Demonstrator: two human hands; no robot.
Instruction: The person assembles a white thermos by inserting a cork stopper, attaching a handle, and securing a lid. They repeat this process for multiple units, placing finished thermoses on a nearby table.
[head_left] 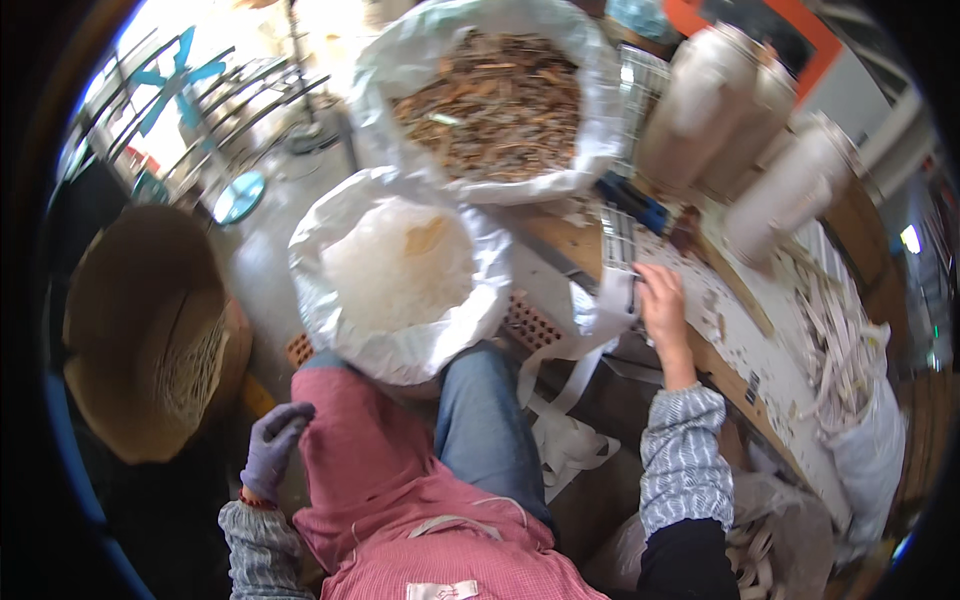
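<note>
Head view: right hand [662, 302] pinches white strip [612, 306]; left [272, 448] (gloved, apart) half-curled, hold unclear

Two hands [662, 305] are showing; three pale jars [700, 105], one brown bin [120, 330] and one fan [178, 85] are standing.

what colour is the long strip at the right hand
White: the strip shows in the head view, the only one here.

Workshop — scrap-strewn workbench [745, 350], white sack [375, 85] of brown pieces [490, 105], pale cylinders [700, 100], bunched strips [838, 345].
</note>
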